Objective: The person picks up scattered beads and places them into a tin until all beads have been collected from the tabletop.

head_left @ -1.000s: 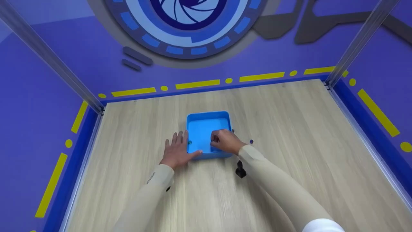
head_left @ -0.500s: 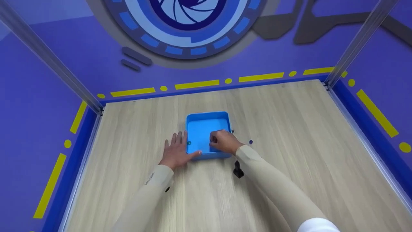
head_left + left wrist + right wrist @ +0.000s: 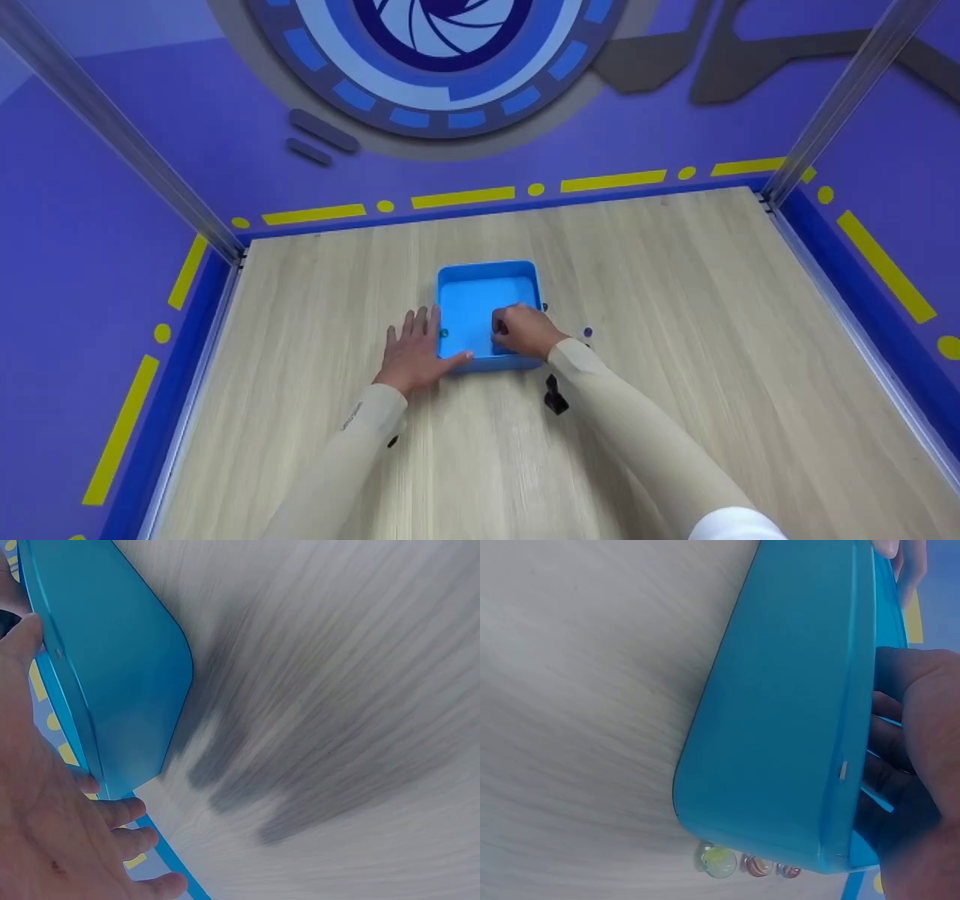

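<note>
A square blue tray (image 3: pixel 489 271) sits on the wooden table. My left hand (image 3: pixel 414 361) lies at its left side, fingers spread, the thumb touching the front rim. Inside the tray, near the left wall, is a small green marble (image 3: pixel 444 333). My right hand (image 3: pixel 529 331) reaches over the right front corner into the tray, with its fingers and thumb curled together. Nothing shows between them; the tray wall covers the fingertips in the right wrist view. Outside the tray, that view shows a yellow-green glass marble (image 3: pixel 718 861) and two swirled marbles, one (image 3: pixel 757 865) nearer it.
A purple marble (image 3: pixel 588 331) lies on the table right of the tray, and a dark marble (image 3: pixel 545 307) is close to the tray's right wall. By the right sleeve is a small black object (image 3: pixel 555 396). Purple-blue panels (image 3: pixel 420 176) stand around the table.
Both hands and the tray stay practically in place; the view shifts slightly. A small dark spot now shows beside the right cuff, below the purple marble.
</note>
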The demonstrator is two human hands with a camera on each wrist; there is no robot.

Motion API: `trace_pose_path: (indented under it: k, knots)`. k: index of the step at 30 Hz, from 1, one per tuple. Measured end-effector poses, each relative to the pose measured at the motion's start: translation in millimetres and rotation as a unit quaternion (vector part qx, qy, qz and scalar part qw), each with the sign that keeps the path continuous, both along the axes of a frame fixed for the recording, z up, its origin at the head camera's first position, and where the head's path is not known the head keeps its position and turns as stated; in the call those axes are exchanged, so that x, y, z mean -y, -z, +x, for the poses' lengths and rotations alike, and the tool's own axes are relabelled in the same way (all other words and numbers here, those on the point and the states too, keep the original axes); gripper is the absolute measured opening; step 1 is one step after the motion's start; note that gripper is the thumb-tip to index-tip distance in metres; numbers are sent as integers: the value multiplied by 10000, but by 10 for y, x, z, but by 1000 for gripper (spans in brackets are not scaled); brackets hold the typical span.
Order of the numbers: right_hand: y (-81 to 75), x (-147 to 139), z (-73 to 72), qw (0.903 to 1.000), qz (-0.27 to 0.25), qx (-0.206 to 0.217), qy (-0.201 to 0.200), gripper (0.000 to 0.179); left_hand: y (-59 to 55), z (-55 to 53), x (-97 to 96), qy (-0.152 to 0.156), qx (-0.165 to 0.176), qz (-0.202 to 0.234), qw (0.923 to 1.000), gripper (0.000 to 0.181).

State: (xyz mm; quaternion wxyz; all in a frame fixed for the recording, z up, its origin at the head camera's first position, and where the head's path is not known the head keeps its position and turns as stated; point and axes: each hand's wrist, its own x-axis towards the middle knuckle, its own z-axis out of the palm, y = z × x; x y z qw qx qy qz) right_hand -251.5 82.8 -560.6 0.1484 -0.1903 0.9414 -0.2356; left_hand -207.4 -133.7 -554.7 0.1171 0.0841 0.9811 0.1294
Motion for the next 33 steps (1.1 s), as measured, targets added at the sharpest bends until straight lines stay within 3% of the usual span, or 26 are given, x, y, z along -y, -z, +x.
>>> trace_pose_path:
  k: [3, 10, 17, 23, 33]
  knots:
    - [22, -6, -8, 9999, 64, -93, -51, 15, -2, 0, -4, 27, -36, -26, 10000, 109]
    - [26, 2, -11, 9998, -70, 156, 64, 14, -9, 0, 1, -1, -10, -9, 10000, 109]
    - [59, 32, -28, 9999, 39, 113, -95, 10, 8, -9, 6, 10, 33, -27, 10000, 110]
    - [69, 71, -43, 9994, -52, 333, -120, 11, 24, -17, 10, 5, 1, 14, 10000, 109]
    - [75, 92, -32, 9995, 7, 261, -155, 12, -6, 3, -5, -32, -65, 41, 10000, 107]
